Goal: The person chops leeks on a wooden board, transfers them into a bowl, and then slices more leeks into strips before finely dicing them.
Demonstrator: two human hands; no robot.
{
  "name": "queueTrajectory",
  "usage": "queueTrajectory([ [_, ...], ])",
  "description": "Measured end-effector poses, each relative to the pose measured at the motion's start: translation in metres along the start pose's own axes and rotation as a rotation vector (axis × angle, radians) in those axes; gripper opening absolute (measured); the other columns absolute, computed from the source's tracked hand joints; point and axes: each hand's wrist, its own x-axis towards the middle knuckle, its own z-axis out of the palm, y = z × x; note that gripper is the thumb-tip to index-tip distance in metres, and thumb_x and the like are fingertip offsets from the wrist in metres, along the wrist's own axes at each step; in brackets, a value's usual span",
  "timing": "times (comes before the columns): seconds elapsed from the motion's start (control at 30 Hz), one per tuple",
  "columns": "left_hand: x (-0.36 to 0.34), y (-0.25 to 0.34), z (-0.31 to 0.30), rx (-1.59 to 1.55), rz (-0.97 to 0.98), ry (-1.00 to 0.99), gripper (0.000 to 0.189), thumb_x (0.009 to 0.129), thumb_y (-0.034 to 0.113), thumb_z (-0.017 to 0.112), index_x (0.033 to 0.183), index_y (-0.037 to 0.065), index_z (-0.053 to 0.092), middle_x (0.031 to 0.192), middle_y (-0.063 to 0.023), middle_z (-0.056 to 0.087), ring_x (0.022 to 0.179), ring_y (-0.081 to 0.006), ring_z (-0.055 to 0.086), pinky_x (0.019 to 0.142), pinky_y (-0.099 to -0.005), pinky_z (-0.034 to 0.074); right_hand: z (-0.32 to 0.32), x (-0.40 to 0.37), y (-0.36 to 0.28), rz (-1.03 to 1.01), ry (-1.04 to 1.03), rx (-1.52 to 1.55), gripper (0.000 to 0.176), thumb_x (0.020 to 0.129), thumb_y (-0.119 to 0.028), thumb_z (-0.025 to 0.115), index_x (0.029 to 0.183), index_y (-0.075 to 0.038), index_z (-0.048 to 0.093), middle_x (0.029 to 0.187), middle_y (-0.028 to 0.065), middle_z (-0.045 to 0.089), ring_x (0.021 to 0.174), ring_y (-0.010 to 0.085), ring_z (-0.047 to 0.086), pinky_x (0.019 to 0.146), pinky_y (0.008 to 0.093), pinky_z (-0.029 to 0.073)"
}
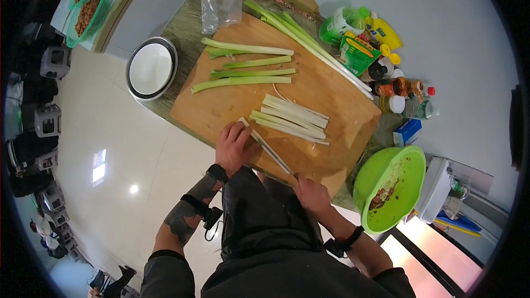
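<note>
My left hand [233,142] presses a pale scallion length [247,125] against the wooden cutting board [218,110] near its front edge, fingers bent and closed over it. My right hand [312,193] is closed at the near end of a knife [271,153]. Its narrow blade lies along the scallion, and the handle is hidden in my fist. Just beyond is a bundle of split white scallion pieces [290,118]. Farther back on the board lie several green-and-white scallion lengths [243,81], and long whole scallions [314,47] run along the back right.
A green bowl [361,187] with minced filling stands at the right. Bottles and seasoning packs [359,52] line the wall. A white bowl [150,69] sits at the table's left corner, near a clear plastic bag [221,11]. Green baskets [88,16] of brown food stand far left.
</note>
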Motion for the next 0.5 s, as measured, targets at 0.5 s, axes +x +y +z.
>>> queueTrajectory([
  [0.5,0.044,0.034,0.052,0.122,0.118,-0.021,0.046,0.087,0.045,0.079,0.120,0.015,0.067,0.124,-0.0072,0.064,0.119,-0.0326,0.057,0.103,-0.0531,0.039,-0.003,-0.058,0.077,0.484,0.472,0.437,0.027,0.106,-0.026,0.057,0.110,-0.001,0.066,0.081,0.0272,0.069,0.076,0.0472,0.070,0.066,0.0544,0.052],
])
